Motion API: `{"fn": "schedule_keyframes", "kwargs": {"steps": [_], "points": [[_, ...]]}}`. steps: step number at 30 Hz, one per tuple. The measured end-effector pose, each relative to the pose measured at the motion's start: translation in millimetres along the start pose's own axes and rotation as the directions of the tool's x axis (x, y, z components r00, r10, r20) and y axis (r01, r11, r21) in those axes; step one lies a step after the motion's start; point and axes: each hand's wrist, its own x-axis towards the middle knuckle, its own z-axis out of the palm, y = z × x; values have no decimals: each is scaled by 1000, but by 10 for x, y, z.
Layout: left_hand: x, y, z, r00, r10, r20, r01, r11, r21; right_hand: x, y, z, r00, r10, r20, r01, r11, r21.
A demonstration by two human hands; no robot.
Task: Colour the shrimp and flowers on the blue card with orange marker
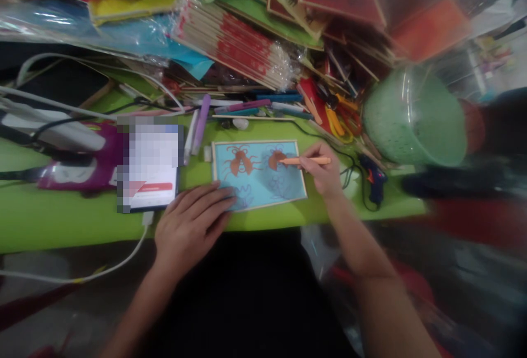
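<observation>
A small blue picture board (263,182) with a wooden rim lies on the green table (61,221). Two orange crab-like figures are painted on it, the left crab (240,161) whole and the right crab (276,158) partly done. My right hand (322,174) pinches an orange pen (307,161), its tip on the right crab. My left hand (193,223) lies flat with fingers stretched out, fingertips pressing the board's lower left corner.
A phone (149,166) with a white cable lies left of the board. Behind it are pens and markers (247,106), scissors (337,119), wrapped stick bundles (234,45) and stacked boards. A green perforated basket (414,116) and a glue gun (374,178) sit to the right.
</observation>
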Motion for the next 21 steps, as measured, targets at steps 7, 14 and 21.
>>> {"fn": "schedule_keyframes", "kwargs": {"steps": [7, 14, 21], "points": [[5, 1, -10, 1000, 25, -5, -25, 999, 27, -2, 26, -2, 1000, -3, 0, 3, 999, -42], [-11, -5, 1, 1000, 5, 9, -6, 1000, 7, -2, 14, -19, 999, 4, -36, -4, 1000, -3], [-8, 1, 8, 1000, 8, 1, -8, 1000, 11, 4, 5, -24, 999, -16, -45, 16, 1000, -9]]}}
